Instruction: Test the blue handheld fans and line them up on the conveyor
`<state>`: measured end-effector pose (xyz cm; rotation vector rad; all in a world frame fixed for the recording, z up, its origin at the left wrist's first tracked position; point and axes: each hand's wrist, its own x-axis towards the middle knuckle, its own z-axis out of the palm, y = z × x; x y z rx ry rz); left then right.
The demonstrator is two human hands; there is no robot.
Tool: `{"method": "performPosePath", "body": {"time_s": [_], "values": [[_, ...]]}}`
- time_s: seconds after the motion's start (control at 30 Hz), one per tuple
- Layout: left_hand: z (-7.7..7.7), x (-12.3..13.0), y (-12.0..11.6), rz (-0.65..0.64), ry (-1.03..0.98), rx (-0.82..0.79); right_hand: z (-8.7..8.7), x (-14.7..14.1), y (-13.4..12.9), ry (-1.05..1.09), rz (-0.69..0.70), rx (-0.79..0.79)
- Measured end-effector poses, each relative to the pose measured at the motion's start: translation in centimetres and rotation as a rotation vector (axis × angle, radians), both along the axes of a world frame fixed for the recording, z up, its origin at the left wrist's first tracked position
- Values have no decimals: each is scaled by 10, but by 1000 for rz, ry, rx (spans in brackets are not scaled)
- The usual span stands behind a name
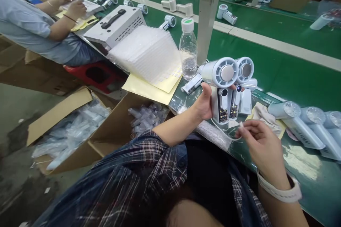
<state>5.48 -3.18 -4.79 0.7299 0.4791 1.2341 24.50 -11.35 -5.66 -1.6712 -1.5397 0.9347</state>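
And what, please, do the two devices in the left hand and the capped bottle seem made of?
The two devices: probably smooth, pale-blue plastic, given their satin sheen; their grey discs look metallic. The bottle: likely clear plastic, see-through and glossy.

A single head-worn camera looks forward and down over the wearer's dark-blue plaid cloth shirt (125, 184), which fills the lower foreground. The bare left hand (204, 104) and bare right hand (262, 142) appear close ahead, right of centre, at the glossy green bench (319, 191). The wide view reaches leftward to a seated co-worker in light blue (23, 25).
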Motion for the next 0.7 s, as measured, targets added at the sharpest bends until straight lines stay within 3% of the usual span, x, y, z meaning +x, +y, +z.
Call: {"method": "performPosePath", "body": {"time_s": [0.07, 0.2, 0.43, 0.5, 0.6, 0.7], "values": [[0, -2, -1, -7, -8, -9, 11, -8, -4, 239, 181, -118], [-2, -3, 1, -18, -53, -11, 18, -30, -5, 277, 291, -75], [-6, 2, 1, 60, -61, -16, 2, -57, -16, 555, 77, -36], [-6, 2, 2, 39, -87, -12, 4, -56, -16, 496, 126, -26], [-1, -1, 2, 30, -178, -13, 8, -47, -13, 204, 233, 108], [6, -6, 1, 22, -285, -51, 8, -38, -13, 101, 204, 208]]}}
